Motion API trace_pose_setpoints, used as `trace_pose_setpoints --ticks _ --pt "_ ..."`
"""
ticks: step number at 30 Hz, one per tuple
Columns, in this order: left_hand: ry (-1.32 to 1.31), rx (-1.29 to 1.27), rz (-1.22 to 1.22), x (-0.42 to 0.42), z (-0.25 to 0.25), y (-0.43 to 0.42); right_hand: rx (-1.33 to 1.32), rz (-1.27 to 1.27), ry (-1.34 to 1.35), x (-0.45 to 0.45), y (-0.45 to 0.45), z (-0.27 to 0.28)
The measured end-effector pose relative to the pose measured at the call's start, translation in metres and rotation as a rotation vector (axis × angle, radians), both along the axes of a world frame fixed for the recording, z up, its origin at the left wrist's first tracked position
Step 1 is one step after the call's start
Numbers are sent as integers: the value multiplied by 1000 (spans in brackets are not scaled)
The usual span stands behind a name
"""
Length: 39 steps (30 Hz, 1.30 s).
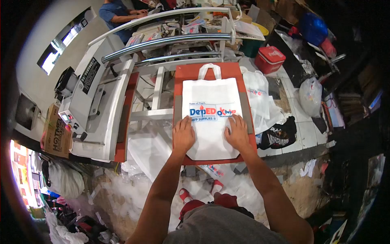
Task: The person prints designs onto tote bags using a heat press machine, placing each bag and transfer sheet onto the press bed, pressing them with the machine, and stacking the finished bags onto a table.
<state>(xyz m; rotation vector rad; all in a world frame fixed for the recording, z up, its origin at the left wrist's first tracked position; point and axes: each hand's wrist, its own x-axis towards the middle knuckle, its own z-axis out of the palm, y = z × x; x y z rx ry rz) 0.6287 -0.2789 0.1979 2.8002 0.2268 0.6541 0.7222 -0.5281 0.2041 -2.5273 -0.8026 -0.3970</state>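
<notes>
A white tote bag (211,140) lies flat on the red heat-press platen (178,75), its handles pointing away from me. Blue and red lettering is printed across its middle, and a paler rectangle surrounds the left print. My left hand (184,134) rests on the bag's left edge, fingers stretched forward beside the print. On the opposite edge, my right hand (237,132) lies with its fingers spread, close to the right end of the lettering. Neither hand grips anything.
The heat press head (91,101) stands at left on a white frame with metal rails. Printed white bags (258,89) hang at right, near a black bag (280,136) and a red cooler (270,59). Another person (118,16) works at the cluttered far table. Scraps litter the floor.
</notes>
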Motion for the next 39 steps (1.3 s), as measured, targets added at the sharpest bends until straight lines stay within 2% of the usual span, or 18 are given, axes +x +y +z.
trace_pose_setpoints --ticks 4,9,11,13,17,19,21,23,27,29,30,31,33,34,35,36,37,39 --pt "-27 -98 -22 -10 3 8 -12 -8 -2 -2 0 8" --pt "-97 -364 -32 -107 9 27 290 86 -226 -17 32 57" --pt "-188 -365 72 -181 20 23 310 312 7 -29 84 61" --pt "-39 -444 198 -258 -3 28 281 437 591 -74 158 111" --pt "213 -593 473 -426 -63 27 351 1038 118 -153 325 127" --pt "314 -709 672 -504 -87 20 316 1206 81 -202 407 157" --pt "392 -745 852 -576 -113 8 408 1306 -129 -240 487 175" --pt "440 -841 1033 -628 -118 -10 476 1203 -307 -259 571 164" --pt "523 -1000 1242 -700 -132 -51 -83 935 7 -270 633 168" --pt "665 -1068 1124 -728 -167 -66 -205 845 -18 -274 637 169" --pt "814 -929 922 -738 -181 -72 -205 854 -21 -274 637 166" --pt "817 -932 917 -742 -197 -81 -151 882 -23 -269 633 161" --pt "815 -1263 1059 -749 -218 -82 -94 867 -25 -261 622 159" --pt "794 -1245 1163 -744 -212 -81 -104 861 -30 -258 615 159" --pt "976 -1067 776 -754 -235 -72 -115 850 -32 -255 606 158" --pt "815 -940 773 -761 -277 -75 -89 844 -42 -252 597 155" --pt "669 -796 765 -751 -267 -67 -90 798 -40 -253 579 162" --pt "792 -920 764 -749 -278 -35 -116 763 12 -242 518 174"
